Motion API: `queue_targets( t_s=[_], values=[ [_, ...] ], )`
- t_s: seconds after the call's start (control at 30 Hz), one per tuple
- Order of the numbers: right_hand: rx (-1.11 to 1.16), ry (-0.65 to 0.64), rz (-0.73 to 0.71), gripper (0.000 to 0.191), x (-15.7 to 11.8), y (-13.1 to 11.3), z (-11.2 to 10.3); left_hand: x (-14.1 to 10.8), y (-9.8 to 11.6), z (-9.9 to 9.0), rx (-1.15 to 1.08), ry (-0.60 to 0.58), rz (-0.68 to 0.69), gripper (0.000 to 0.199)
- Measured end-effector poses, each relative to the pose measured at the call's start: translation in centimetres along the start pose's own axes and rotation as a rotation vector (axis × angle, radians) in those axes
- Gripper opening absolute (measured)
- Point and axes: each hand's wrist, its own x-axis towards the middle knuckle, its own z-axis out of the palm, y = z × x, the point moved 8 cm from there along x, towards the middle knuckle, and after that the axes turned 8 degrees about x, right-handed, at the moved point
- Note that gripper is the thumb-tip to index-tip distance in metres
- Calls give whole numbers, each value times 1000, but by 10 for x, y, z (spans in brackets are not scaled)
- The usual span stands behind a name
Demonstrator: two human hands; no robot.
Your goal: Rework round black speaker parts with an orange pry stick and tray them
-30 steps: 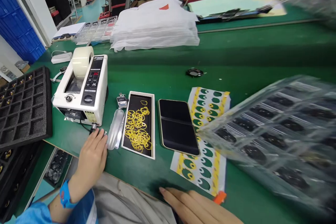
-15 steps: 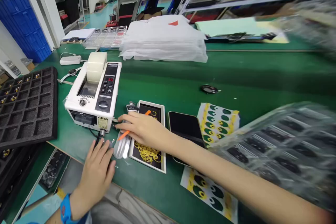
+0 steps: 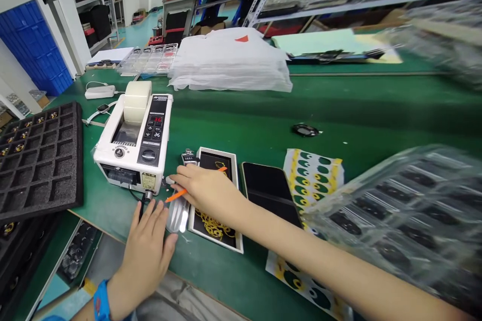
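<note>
My left hand point(image 3: 150, 256) lies with fingers stretched out at the table's front edge, fingertips close to the cable plug of the white tape dispenser point(image 3: 160, 115). In my right hand point(image 3: 205, 185) is a thin orange stick point(image 3: 175, 195), its tip pointing towards my left fingers. That hand reaches over a white-rimmed box point(image 3: 240, 248) holding a tangle of thin yellow rings point(image 3: 213, 225). Under the stick lies a clear plastic piece point(image 3: 176, 218). A small metal counter point(image 3: 189, 157) stands just beyond my right fingers. Whatever my right fingertips touch is too small to make out.
A phone point(image 3: 269, 185) and a sticker sheet point(image 3: 316, 173) lie right of the box. Clear trays point(image 3: 399, 210) fill the right side. A black foam tray point(image 3: 45, 160) sits left. White sheets point(image 3: 231, 62) are stacked behind, and a black oval part point(image 3: 306, 130) lies mid-table.
My left hand has shifted slightly right, its fingertips nearer the orange stick. My right hand has stayed near the same spot, the stick a little lower and flatter. The view has tilted slightly.
</note>
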Motion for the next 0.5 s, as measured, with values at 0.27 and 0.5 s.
queue_targets(
  t_s=[0.27,0.5],
  values=[
    [7,-108,151,20,26,12,8,6,-2,-4,14,54,-33,30],
    [82,-172,246,19,19,26,4,27,-8,6,-27,-230,-202,24]
  ],
)
